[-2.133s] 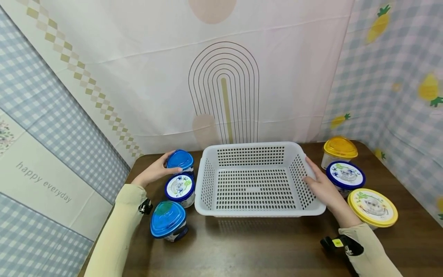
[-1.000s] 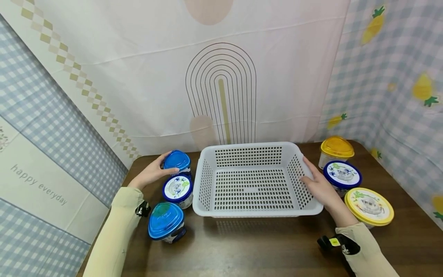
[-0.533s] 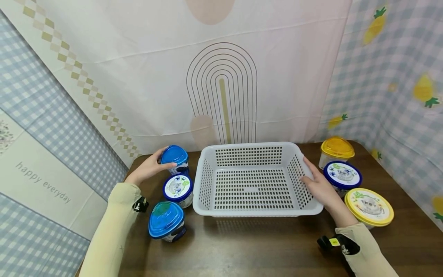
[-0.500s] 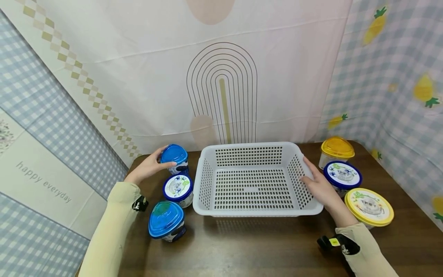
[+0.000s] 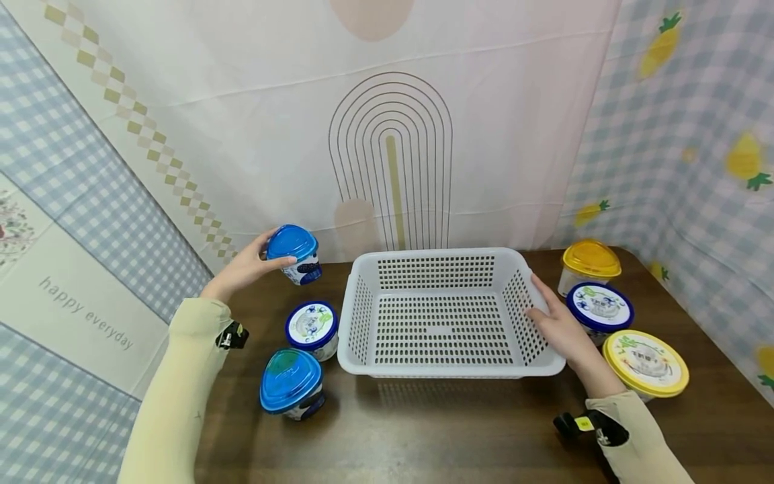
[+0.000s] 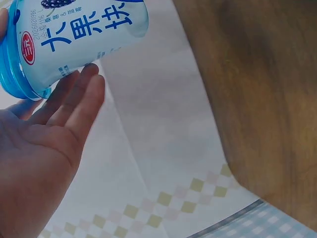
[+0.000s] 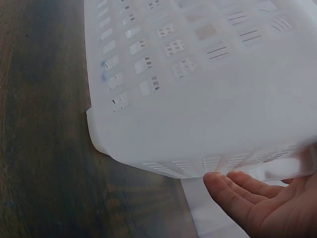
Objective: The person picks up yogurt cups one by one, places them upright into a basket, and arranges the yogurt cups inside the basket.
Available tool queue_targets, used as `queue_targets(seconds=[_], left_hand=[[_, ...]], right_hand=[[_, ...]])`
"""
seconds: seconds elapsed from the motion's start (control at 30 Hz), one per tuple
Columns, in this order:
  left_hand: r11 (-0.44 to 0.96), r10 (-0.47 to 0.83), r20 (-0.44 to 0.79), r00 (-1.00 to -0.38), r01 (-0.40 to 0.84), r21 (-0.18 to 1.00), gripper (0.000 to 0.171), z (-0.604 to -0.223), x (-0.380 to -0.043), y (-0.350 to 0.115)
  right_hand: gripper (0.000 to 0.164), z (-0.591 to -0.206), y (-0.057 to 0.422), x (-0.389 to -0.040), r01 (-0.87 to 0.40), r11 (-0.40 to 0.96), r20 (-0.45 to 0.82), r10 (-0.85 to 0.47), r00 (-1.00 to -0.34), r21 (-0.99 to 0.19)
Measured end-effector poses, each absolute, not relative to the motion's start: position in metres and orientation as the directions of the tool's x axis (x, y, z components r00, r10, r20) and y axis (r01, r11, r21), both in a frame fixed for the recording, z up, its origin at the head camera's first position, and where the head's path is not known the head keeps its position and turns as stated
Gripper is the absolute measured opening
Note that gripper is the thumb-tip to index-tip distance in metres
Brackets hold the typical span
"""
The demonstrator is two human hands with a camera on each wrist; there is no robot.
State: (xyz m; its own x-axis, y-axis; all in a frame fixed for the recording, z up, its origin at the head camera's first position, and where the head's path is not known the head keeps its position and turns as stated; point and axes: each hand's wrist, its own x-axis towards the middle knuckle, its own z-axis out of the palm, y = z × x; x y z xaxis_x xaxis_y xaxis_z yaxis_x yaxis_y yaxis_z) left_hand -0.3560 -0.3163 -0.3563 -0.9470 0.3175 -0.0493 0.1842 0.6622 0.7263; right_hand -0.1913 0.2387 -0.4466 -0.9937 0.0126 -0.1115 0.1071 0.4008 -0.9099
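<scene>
In the head view my left hand (image 5: 242,270) holds a yogurt cup (image 5: 295,254) with a rounded-triangular blue lid in the air above the table's back left. The left wrist view shows its printed side (image 6: 86,34) tilted over, thumb and fingers on either side of the lid end. My right hand (image 5: 564,331) grips the right wall of a white plastic basket (image 5: 450,372), thumb on the inner side. Up close in the right wrist view, fingertips (image 7: 218,186) touch the outside of the basket (image 7: 198,114). No cup lies inside the basket.
Left of the basket stand a round tub with a white, blue-rimmed lid (image 5: 312,325) and another blue-lidded cup (image 5: 291,380). At the right stand an orange-yellow-lidded cup (image 5: 591,259), a blue-rimmed tub (image 5: 600,306) and a yellow-rimmed tub (image 5: 646,363). A patterned cloth (image 5: 496,134) hangs behind.
My left hand has lifted the blue-lidded yogurt cup off the table, up and to the left, from behind the round tub. My right hand and the basket have stayed put.
</scene>
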Motion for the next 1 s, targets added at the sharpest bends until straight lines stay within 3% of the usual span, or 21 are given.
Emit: queue_targets(seconds=[0.53,1.0], left_hand=[[0.644,0.320,-0.050,-0.946,0.178,0.744,0.101,-0.338,-0.347,-0.318],[0.691,0.324,-0.038,-0.945,0.208,0.692,0.104,-0.332,-0.348,-0.299]], right_hand=[[0.071,-0.445,0.242,-0.189,0.113,0.381,-0.117,0.012,-0.993,-0.918],[0.071,-0.444,0.237,-0.190,0.101,0.404,-0.107,0.010,-0.994,-0.909]])
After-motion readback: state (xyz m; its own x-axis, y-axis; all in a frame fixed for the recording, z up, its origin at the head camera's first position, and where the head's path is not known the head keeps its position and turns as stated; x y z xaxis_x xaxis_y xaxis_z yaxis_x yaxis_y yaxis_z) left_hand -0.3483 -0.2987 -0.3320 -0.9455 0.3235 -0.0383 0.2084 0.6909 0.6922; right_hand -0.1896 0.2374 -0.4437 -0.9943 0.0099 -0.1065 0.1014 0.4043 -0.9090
